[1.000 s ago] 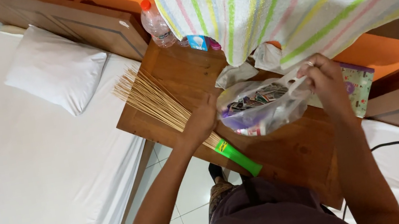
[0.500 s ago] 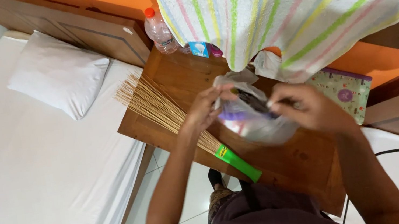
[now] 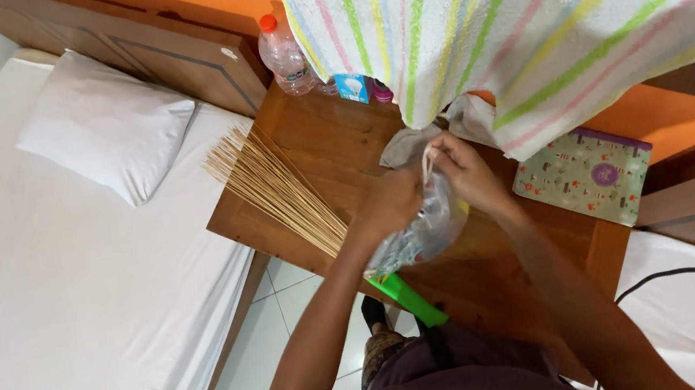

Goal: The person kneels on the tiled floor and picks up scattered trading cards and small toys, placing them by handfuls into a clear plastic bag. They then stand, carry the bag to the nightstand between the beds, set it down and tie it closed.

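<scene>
Both hands meet over the middle of the wooden bedside table (image 3: 329, 146), closed on a clear plastic bag (image 3: 419, 235) that bulges with small mixed contents, too blurred to tell apart; the left hand (image 3: 389, 204) pinches the bag's gathered top from the left side, fingers curled tight; the right hand (image 3: 466, 174) grips the same gathered neck from the right, its fingertips pulling a thin white strand or handle upward; the two hands touch or nearly touch at the bag's mouth, and the bag hangs just below them, above the table's near edge.

A stick broom (image 3: 270, 185) lies across the table, its pale bristles fanned toward the table's left corner and out over the left edge, its green handle (image 3: 414, 299) poking past the near edge beneath the bag; a grey cloth (image 3: 405, 145) lies crumpled on the table just beyond the hands.

At the far edge stands a clear plastic bottle (image 3: 285, 56) with an orange cap, and just beside it a small blue-and-white box (image 3: 353, 87); a patterned green notebook (image 3: 584, 176) lies at the right side; a striped towel (image 3: 523, 2) hangs over the far right part of the table.

Left of the table is a bed with a white sheet (image 3: 43, 306) and a white pillow (image 3: 104, 123).
</scene>
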